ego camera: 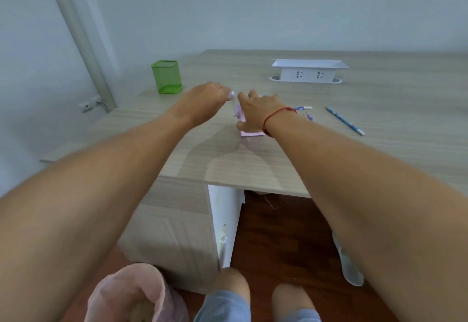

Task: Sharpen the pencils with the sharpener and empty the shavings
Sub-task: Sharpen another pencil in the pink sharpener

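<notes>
A pink pencil sharpener [249, 132] stands on the wooden desk [253, 164], mostly hidden behind my right hand [255, 113], which wraps around its body. My left hand [205, 100] reaches in from the left, and its fingertips pinch a small white-lilac piece [231, 94] at the sharpener's top left, apparently the crank or a pencil end. A blue patterned pencil [345, 121] lies to the right on the desk. Two more pencil pieces [305, 111] lie just past my right wrist, partly hidden.
A green mesh pencil cup [166, 76] stands at the desk's back left. A white socket box [307, 71] sits at the back centre. On the floor near my knees there is a bin lined with a pink bag [131, 294]. A drawer unit [177, 233] is under the desk.
</notes>
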### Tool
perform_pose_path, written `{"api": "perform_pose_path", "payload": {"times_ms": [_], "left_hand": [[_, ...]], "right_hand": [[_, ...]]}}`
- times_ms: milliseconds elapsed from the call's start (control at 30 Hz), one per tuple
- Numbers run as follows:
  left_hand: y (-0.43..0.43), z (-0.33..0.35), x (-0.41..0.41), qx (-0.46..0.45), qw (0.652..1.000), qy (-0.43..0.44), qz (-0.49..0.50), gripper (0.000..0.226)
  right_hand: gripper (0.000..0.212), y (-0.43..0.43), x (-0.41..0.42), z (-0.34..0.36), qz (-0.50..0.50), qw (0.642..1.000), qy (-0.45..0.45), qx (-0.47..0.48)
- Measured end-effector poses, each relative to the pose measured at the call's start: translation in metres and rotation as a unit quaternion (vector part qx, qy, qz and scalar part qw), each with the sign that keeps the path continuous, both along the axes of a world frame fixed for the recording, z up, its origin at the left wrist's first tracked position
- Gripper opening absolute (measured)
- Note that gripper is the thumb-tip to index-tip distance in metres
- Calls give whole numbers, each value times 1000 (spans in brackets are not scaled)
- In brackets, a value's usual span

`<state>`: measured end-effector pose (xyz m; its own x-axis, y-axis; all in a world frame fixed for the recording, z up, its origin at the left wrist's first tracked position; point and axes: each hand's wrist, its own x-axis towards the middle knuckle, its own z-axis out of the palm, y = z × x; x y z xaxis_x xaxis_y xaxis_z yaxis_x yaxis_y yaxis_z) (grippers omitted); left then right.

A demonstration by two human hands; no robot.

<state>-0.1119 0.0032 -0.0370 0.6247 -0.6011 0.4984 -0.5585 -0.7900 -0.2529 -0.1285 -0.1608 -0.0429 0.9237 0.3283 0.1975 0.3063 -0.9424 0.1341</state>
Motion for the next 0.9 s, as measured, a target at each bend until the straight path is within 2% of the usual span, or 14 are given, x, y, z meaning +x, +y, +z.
{"api": "perform_pose_path", "payload": {"times_ms": [67, 133, 233, 333, 400, 533, 633, 733, 833, 900], "left_hand": [[4, -13, -18, -9, 999, 9, -38, 14], [0, -34, -36, -17, 998, 56, -39, 18], [-8, -58, -33, -19, 989, 143, 38, 24], [-14, -61, -8, -59, 972, 212, 86, 32], [-17, -63, 7, -82, 969, 200, 121, 31], [-19, -69, 18, -96, 976, 120, 154, 24], [-17, -71, 13, -97, 977, 113, 155, 25], [-14, -69, 0, -150, 968, 129, 153, 25], [-7, -68, -14, -172, 962, 133, 168, 23], [0, -67, -20, -153, 962, 129, 184, 24]], "right_hand": [[58, 0, 0, 2, -7, 1000, 11, 8], [57, -1, 1, 3, -10, 1000, 18, 9], [58, -1, 1, 0, 3, 1000, 5, 2], [60, -3, 3, -2, 9, 1000, -3, 0], [61, -4, 4, -4, 18, 1000, -12, -3], [60, -6, 4, -3, 24, 1000, -18, -5], [59, -1, -4, -2, 19, 999, -25, -9], [60, 6, -14, -2, 14, 999, -29, 2], [69, 14, -24, 1, 26, 998, -6, 55], [80, 14, -28, 9, 29, 990, 47, 130]]}}
